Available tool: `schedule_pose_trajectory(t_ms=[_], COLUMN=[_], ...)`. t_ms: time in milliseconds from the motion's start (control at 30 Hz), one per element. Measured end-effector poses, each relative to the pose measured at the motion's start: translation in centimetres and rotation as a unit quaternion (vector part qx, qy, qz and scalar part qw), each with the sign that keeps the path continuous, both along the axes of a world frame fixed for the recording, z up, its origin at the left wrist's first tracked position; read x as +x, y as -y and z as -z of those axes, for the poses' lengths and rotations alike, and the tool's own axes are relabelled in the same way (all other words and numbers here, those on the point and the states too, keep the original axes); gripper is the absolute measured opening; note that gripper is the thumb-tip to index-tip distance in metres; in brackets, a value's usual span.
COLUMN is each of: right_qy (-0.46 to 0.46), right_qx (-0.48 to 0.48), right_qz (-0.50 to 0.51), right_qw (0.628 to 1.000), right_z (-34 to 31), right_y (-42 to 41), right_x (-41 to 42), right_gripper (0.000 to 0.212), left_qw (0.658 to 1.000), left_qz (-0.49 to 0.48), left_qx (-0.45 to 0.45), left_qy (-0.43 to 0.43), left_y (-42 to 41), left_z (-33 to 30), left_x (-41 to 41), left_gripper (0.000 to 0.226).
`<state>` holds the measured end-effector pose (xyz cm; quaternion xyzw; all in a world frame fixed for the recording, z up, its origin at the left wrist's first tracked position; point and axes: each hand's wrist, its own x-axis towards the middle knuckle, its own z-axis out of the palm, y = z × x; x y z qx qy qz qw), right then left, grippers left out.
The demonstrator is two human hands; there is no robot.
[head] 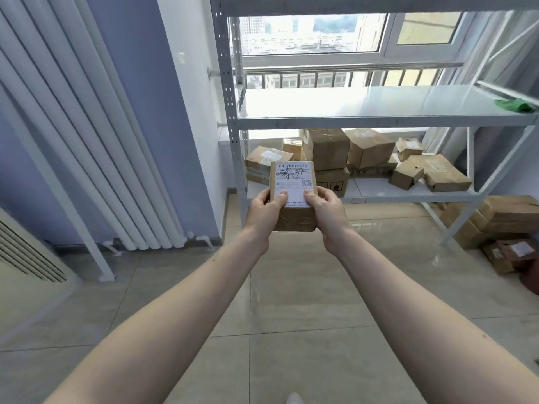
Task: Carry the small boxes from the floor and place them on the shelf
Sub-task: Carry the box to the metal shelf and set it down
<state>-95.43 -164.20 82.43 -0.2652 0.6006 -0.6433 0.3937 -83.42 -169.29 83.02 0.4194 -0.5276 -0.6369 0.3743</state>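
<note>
Both hands are clamped on one small cardboard box, held out at arm's length in front of the body. The left hand takes the box's left side and the right hand its right side, each with a thumb laid flat on the white shipping label on top. That two-sided hold keeps the box level and the label facing up, and it probably suits sliding the box straight onto a board.

The box is in the air, off the floor, in front of the left post of the grey metal shelf. The shelf's lower board already carries a loose heap of cardboard boxes, so free room there looks scarce. The middle board is mostly bare, with only a green item at its right edge. It seems the easier target. More boxes lie on the tiled floor by the shelf's right leg, so the task looks part done.
</note>
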Motion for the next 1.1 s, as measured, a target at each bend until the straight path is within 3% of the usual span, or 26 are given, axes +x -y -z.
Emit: schedule_pose_trajectory(t_ms=[333,500,667,1100], right_qy=[-0.010,-0.009,-0.006,-0.027], right_qx=[0.020,0.025,0.034,0.061], right_qz=[-0.026,-0.021,0.004,0.038], right_qw=[0.999,0.999,0.999,0.997], right_z=[-1.7,-1.5,-1.3,-0.7], right_y=[13.3,20.1,27.3,44.4], right_x=[-7.8,-11.1,-14.0,-22.2], right_gripper=[0.031,0.013,0.052,0.055], left_qw=[1.000,1.000,1.000,1.000], left_qz=[-0.028,-0.023,-0.013,0.001], left_qx=[0.009,0.012,0.011,0.014], left_qy=[-0.004,0.000,0.000,0.026], left_y=[13.2,20.2,27.7,45.0], left_z=[-1.1,-0.7,-0.4,-0.6], left_x=[-7.9,-11.2,-14.4,-22.1], left_gripper=[0.031,0.030,0.036,0.033])
